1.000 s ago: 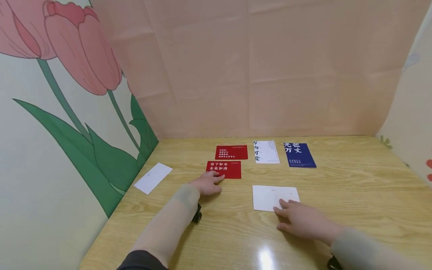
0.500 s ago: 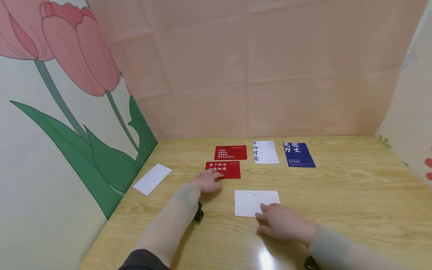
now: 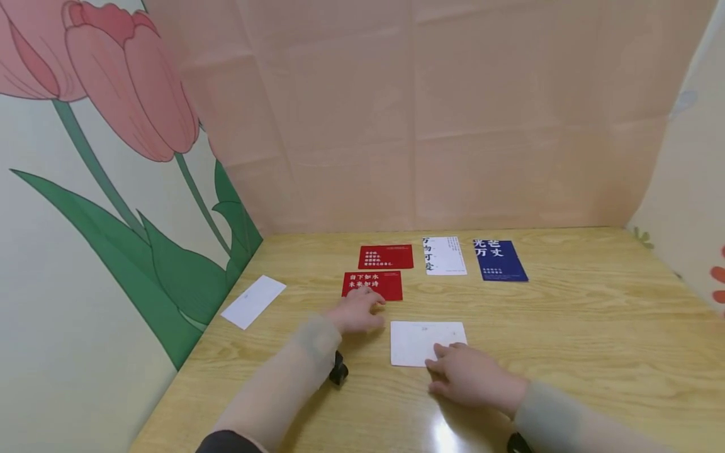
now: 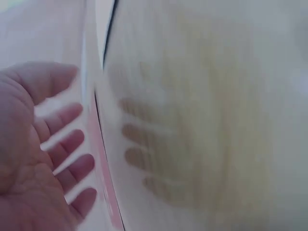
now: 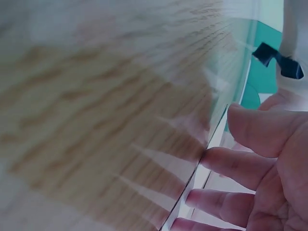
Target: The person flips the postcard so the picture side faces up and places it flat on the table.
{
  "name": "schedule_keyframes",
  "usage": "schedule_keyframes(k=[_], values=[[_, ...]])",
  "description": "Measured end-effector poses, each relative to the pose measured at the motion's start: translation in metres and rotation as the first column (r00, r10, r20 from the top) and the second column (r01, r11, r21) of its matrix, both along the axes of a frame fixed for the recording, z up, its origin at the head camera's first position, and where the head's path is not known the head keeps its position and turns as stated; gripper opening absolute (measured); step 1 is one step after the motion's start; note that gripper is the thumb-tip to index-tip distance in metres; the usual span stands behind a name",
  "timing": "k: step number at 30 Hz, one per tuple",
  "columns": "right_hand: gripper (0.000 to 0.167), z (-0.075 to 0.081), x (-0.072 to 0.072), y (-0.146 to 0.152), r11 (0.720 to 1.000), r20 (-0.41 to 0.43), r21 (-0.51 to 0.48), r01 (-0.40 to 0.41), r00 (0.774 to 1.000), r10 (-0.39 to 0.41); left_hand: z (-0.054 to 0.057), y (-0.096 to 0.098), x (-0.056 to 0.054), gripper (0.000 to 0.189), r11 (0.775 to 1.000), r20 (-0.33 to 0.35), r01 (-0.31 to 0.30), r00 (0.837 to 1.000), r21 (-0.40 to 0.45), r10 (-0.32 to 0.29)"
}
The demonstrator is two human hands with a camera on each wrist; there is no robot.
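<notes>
A blank-looking white card [image 3: 409, 343] lies near the middle of the table, its right part under the fingertips of my right hand [image 3: 472, 377]. The right wrist view shows that hand's fingers [image 5: 231, 166] spread and fairly straight, tips down on the card. My left hand [image 3: 354, 313] hovers over the near edge of a red card [image 3: 391, 288] with white writing, overlapping part of it in the head view. In the left wrist view, the left fingers [image 4: 67, 147] are spread and relaxed, holding nothing, with their reflection a little apart on the glossy tabletop.
Behind lie another red card [image 3: 386, 257], a white card [image 3: 447, 256] with dark characters and a blue card [image 3: 501, 260]. A white card [image 3: 253, 302] sits slanted at the table's left edge. Walls enclose the left, back and right of the table [image 3: 595, 302].
My right hand has slid the blank white card leftward and slightly nearer, then stayed almost still. My left hand has lifted off the front red card and shifted a little to the right.
</notes>
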State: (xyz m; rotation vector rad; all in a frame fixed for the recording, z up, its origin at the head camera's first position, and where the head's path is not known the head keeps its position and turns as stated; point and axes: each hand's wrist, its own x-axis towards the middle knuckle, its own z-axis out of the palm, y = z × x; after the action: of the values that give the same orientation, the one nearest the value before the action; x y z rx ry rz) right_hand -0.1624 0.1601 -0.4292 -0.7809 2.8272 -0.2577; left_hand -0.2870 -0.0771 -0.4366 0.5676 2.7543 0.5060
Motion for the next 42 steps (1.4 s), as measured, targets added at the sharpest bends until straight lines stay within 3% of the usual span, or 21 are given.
schedule_keyframes(k=[4, 7, 11, 20, 24, 27, 29, 31, 34, 42], values=[[0.045, 0.0, -0.001, -0.001, 1.0, -0.003, 0.004, 0.005, 1.0, -0.005, -0.001, 0.014, 0.015, 0.051, 1.0, 0.021, -0.005, 1.0, 0.002, 0.005], [0.044, 0.0, -0.001, -0.001, 1.0, 0.002, 0.008, 0.009, 1.0, -0.009, -0.001, 0.022, 0.025, 0.056, 0.997, 0.08, -0.061, 0.995, 0.055, 0.056], [0.044, 0.0, -0.001, -0.001, 1.0, 0.005, 0.009, 0.008, 1.0, -0.008, -0.006, 0.03, 0.032, 0.063, 0.991, 0.109, -0.107, 0.989, 0.084, 0.097], [0.041, 0.002, -0.003, 0.001, 1.0, 0.019, -0.024, -0.016, 1.0, 0.016, -0.011, 0.035, 0.032, 0.061, 0.986, 0.115, -0.155, 0.982, 0.066, 0.147], [0.032, 0.001, -0.014, 0.014, 0.989, 0.015, -0.11, -0.096, 0.995, 0.098, -0.009, 0.037, 0.03, 0.057, 0.988, 0.114, -0.146, 0.984, 0.05, 0.139], [0.023, 0.004, -0.024, 0.025, 0.972, 0.063, -0.207, -0.111, 0.99, 0.127, -0.009, 0.038, 0.029, 0.055, 0.989, 0.112, -0.144, 0.984, 0.045, 0.138], [0.018, 0.007, -0.03, 0.031, 0.96, 0.133, -0.273, -0.063, 0.986, 0.102, -0.01, 0.038, 0.028, 0.055, 0.988, 0.113, -0.15, 0.983, 0.046, 0.144], [0.015, 0.01, -0.035, 0.035, 0.947, 0.222, -0.32, 0.036, 0.974, 0.038, -0.009, 0.038, 0.028, 0.055, 0.987, 0.115, -0.154, 0.982, 0.05, 0.147], [0.015, 0.01, -0.044, 0.039, 0.928, 0.31, -0.333, 0.167, 0.949, -0.06, -0.008, 0.039, 0.029, 0.054, 0.987, 0.119, -0.153, 0.982, 0.055, 0.146], [0.025, 0.001, -0.062, 0.049, 0.893, 0.34, -0.32, 0.316, 0.918, -0.203, -0.008, 0.038, 0.03, 0.055, 0.985, 0.126, -0.162, 0.98, 0.061, 0.153]])
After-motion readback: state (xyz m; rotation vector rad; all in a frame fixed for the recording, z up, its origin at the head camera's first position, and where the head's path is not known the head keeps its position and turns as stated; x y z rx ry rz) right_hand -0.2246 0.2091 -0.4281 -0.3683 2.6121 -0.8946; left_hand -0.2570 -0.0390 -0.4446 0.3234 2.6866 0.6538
